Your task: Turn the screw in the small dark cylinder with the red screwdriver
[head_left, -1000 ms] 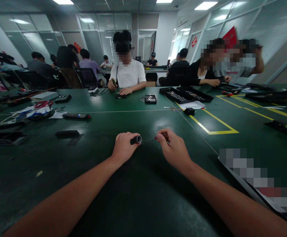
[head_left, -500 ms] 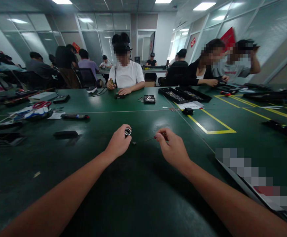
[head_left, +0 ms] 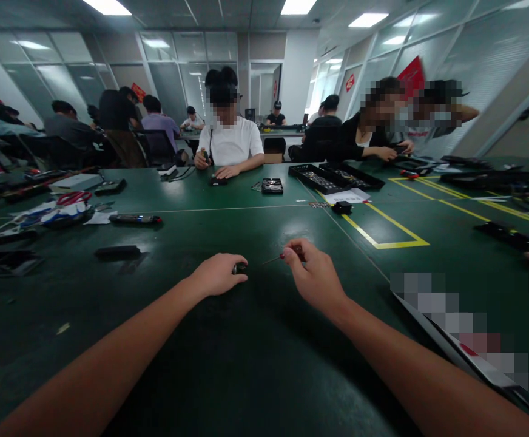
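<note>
Roomy tabletop [head_left: 264, 352] surrounds both hands [head_left: 315, 273] and screwdriver [head_left: 282, 256].

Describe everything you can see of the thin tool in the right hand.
The thin tool has a slim, straight, greyish shaft that looks like metal, and a dark red handle mostly covered by the fingers. The right hand grips the handle between thumb and fingers. The shaft slants slightly down toward the left hand, its end apart from that hand. It shows against the green table; whether the tip touches the surface, and its shape, cannot be told.
</note>
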A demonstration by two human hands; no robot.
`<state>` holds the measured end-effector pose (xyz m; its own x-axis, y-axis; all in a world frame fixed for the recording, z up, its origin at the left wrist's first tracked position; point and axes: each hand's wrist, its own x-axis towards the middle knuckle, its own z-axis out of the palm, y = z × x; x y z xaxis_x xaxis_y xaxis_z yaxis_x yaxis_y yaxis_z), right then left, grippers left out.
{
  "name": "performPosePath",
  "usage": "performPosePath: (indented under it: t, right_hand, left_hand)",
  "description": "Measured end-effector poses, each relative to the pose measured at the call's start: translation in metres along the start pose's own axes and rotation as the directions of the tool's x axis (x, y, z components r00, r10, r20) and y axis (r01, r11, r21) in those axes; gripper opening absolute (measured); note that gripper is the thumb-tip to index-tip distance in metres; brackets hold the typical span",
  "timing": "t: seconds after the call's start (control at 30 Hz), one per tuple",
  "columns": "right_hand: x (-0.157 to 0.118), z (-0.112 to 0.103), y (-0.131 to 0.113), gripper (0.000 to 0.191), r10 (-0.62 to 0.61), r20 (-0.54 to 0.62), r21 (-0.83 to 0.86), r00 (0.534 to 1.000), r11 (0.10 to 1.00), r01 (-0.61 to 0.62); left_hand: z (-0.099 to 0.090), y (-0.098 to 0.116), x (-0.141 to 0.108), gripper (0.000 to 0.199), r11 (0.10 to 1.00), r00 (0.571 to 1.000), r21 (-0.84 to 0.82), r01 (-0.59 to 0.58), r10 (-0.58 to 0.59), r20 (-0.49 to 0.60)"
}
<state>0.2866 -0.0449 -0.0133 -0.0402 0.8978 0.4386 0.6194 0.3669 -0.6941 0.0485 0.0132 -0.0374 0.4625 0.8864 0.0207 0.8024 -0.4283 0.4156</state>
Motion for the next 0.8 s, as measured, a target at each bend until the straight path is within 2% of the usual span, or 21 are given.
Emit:
performPosePath:
  t: [0.1, 0.2, 0.33, 0.47, 0.57, 0.63, 0.7, 0.77, 0.8]
  right_hand:
    - [-0.001, 0.001, 0.001, 0.020, -0.004, 0.006, 0.002, 1.000, 1.000, 0.004]
    - [-0.001, 0.001, 0.001, 0.020, -0.008, 0.023, 0.013, 1.000, 1.000, 0.008]
    - [-0.002, 0.001, 0.000, 0.019, -0.015, 0.032, 0.025, 0.999, 1.000, 0.014]
    - [-0.002, 0.001, 0.001, 0.018, -0.022, 0.033, 0.013, 0.999, 1.000, 0.021]
    - [-0.002, 0.002, 0.002, 0.017, -0.031, 0.041, 0.009, 0.999, 0.999, 0.031]
    - [-0.002, 0.002, 0.002, 0.018, -0.034, 0.049, 0.008, 0.998, 0.999, 0.034]
    - [-0.002, 0.003, 0.002, 0.018, -0.034, 0.058, 0.008, 0.998, 0.999, 0.034]
    - [-0.002, 0.003, 0.002, 0.018, -0.033, 0.065, 0.009, 0.997, 0.999, 0.033]
    - [-0.002, 0.003, 0.002, 0.018, -0.033, 0.066, 0.009, 0.997, 0.999, 0.033]
  left_hand:
    - [0.001, 0.000, 0.001, 0.023, 0.999, 0.999, 0.004, -0.039, 0.039, 0.017]
    - [-0.004, -0.003, 0.000, 0.020, 0.999, 0.999, 0.039, -0.015, 0.014, 0.031]
    - [-0.022, -0.016, -0.006, 0.027, 0.996, 0.996, -0.010, 0.085, -0.084, 0.028]
    - [-0.050, -0.036, -0.020, 0.038, 0.943, 0.964, -0.200, 0.264, -0.257, 0.065]
    - [-0.071, -0.054, -0.036, 0.039, 0.818, 0.912, -0.418, 0.396, -0.402, 0.078]
    - [-0.085, -0.068, -0.050, 0.032, 0.689, 0.861, -0.575, 0.442, -0.505, 0.057]
    - [-0.098, -0.083, -0.064, 0.023, 0.524, 0.806, -0.745, 0.413, -0.591, 0.032]
    - [-0.112, -0.100, -0.079, 0.021, 0.332, 0.728, -0.869, 0.368, -0.684, 0.047]
    - [-0.119, -0.109, -0.087, 0.023, 0.249, 0.675, -0.909, 0.335, -0.737, 0.046]
